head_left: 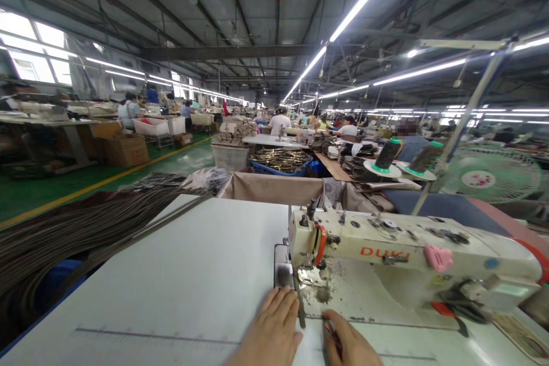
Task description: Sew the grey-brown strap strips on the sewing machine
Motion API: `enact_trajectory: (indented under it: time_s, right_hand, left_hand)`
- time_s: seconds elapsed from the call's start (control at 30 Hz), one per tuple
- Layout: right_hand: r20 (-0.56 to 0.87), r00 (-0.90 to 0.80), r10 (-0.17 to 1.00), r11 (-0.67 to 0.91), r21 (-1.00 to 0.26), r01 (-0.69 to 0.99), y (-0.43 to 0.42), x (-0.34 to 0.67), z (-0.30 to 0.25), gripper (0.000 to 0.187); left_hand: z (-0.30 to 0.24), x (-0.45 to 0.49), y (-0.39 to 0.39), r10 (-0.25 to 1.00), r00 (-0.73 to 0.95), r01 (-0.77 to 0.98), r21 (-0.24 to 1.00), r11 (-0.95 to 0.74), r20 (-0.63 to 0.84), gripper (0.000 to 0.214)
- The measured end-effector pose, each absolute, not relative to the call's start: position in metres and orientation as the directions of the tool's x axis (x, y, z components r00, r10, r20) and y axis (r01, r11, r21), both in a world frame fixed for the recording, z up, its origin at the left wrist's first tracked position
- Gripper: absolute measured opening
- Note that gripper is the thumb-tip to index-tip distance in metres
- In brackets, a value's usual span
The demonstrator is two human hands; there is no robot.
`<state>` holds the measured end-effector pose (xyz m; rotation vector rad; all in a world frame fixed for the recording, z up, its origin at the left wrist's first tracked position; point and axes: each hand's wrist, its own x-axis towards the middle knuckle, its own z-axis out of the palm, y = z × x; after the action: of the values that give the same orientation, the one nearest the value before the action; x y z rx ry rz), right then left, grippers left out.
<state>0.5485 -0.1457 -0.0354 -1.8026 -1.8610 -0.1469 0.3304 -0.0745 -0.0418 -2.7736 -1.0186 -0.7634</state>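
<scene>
My left hand (277, 320) lies flat with its fingers stretched forward, fingertips at the metal plate left of the sewing machine's needle area. Just right of it, a short dark strip (301, 310) runs toward me from the presser foot (312, 276). My right hand (349, 340) is curled at the front edge of the machine bed. Between its thumb and fingers is a small dark, partly shiny thing, mostly hidden. The cream sewing machine (412, 251) carries orange lettering and a pink piece on its arm.
Long dark strips (107, 223) hang over the left side of the white table (184, 274), which has a printed ruler. Behind it stands a beige-lined bin (274, 187). Thread cones (388, 157) and a green fan (489, 174) are at right. Several people work farther back.
</scene>
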Motion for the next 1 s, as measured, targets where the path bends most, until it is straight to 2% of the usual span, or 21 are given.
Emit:
enact_trajectory:
  time_s: [0.23,0.43,0.73,1.0]
  right_hand:
    - [0.482,0.029,0.875,0.068,-0.184,0.981,-0.155,0.529,-0.019,0.039]
    - [0.484,0.030,0.874,0.066,-0.180,0.981,-0.157,0.525,-0.012,0.038]
    - [0.434,0.047,0.900,0.039,-0.187,0.982,-0.158,0.522,-0.009,0.039]
    - [0.393,0.057,0.918,0.025,-0.200,0.980,-0.159,0.522,-0.008,0.038]
  left_hand:
    - [-0.013,0.325,-0.089,0.642,0.645,0.663,0.114,-0.740,0.415,0.051]
    - [-0.015,0.327,-0.081,0.671,0.646,0.670,0.149,-0.727,0.364,0.052]
    - [-0.001,0.330,-0.060,0.746,0.623,0.686,0.293,-0.666,0.238,0.048]
    - [0.008,0.330,-0.049,0.764,0.613,0.662,0.398,-0.635,0.201,0.044]
